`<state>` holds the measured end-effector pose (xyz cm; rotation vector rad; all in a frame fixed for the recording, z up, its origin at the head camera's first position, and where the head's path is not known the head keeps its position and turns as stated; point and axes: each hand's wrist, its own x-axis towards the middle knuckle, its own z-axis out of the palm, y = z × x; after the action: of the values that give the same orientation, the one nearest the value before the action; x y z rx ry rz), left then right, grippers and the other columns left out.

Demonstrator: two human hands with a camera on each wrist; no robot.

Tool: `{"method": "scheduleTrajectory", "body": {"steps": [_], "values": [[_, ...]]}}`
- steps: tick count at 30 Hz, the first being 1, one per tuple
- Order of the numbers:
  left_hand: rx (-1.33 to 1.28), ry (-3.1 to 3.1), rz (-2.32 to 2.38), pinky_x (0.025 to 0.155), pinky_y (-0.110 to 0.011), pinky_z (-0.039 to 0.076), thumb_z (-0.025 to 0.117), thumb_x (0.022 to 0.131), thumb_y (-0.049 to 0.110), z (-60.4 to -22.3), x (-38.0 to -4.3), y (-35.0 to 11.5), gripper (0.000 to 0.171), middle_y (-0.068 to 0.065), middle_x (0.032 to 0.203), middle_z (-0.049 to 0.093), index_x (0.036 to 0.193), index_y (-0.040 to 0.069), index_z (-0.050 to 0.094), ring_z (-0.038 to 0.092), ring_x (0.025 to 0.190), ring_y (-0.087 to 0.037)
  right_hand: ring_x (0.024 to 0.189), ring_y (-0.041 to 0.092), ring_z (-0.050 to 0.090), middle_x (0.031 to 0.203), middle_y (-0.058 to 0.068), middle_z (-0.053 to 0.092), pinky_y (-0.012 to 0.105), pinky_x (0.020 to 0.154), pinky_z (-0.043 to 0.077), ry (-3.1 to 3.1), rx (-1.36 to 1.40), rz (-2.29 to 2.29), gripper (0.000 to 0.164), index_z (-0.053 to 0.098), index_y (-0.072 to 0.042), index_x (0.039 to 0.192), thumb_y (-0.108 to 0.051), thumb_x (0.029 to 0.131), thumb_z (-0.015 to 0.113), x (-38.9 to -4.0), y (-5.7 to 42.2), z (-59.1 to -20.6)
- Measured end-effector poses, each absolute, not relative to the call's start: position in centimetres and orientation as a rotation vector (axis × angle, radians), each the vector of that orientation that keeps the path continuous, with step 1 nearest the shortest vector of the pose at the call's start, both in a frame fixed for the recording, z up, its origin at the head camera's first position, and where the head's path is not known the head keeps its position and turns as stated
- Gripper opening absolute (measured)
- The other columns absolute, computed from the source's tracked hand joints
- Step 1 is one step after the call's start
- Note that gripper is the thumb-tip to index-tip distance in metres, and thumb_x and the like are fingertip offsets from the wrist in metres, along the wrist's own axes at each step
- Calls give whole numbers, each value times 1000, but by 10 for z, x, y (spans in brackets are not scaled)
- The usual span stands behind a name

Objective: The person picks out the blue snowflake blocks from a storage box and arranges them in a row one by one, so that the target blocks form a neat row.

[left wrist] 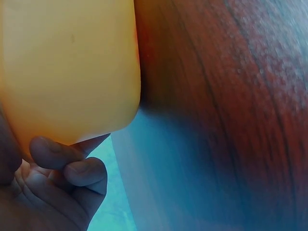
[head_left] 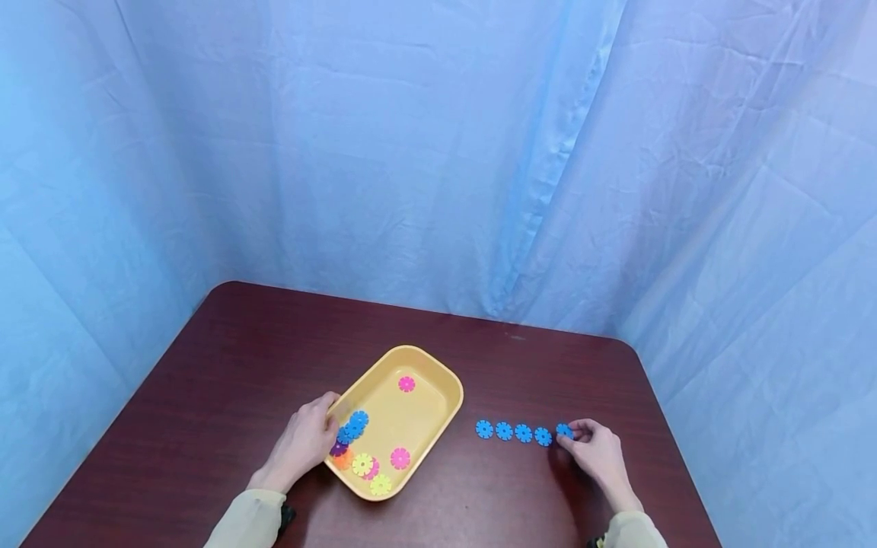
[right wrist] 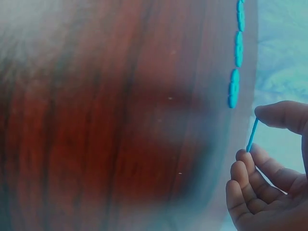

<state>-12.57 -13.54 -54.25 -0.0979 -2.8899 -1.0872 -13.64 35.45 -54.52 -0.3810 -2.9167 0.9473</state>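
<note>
My left hand (head_left: 307, 435) grips the left rim of a yellow plastic tray (head_left: 433, 434); in the left wrist view its fingers (left wrist: 86, 172) bend under the tray's edge. At the right, my right hand (head_left: 598, 455) pinches a blue notched disc (right wrist: 252, 134) between thumb and fingertips. The held disc appears edge-on and tilted in the right wrist view. Just left of it, several more blue notched discs (head_left: 524, 433) lie flat in a row on the table. Inside the tray are blue discs (head_left: 358, 421), pink discs (head_left: 400, 458), yellow discs (head_left: 380, 484), and purple and orange ones partly overlapped.
The dark red-brown wooden table (head_left: 507, 502) has rounded far corners. Light blue curtains (head_left: 411, 167) hang behind it and along both sides. The tray sits left of the disc row, its near end toward the table's front.
</note>
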Motion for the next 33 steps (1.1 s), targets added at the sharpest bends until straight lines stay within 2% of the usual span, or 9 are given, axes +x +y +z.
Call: {"method": "scheduleTrajectory", "body": {"steps": [22, 33], "values": [[-91, -2884, -1101, 79, -45, 55, 63, 91, 1, -542, -125, -135, 28, -18, 113, 67, 119, 0, 63, 63, 86, -23, 75, 20, 59, 89, 10, 66, 35, 68, 49, -2931, -353, 932, 37, 67, 5, 106, -17, 79, 80, -133, 358, -560], [-80, -2891, -1104, 81, -45, 55, 64, 91, 2, -542, -125, -135, 29, -18, 113, 66, 120, 1, 62, 62, 85, -22, 81, 23, 60, 95, 13, 67, 37, 71, 49, -2926, -367, 954, 40, 66, 5, 111, -19, 82, 79, -133, 355, -550]]}}
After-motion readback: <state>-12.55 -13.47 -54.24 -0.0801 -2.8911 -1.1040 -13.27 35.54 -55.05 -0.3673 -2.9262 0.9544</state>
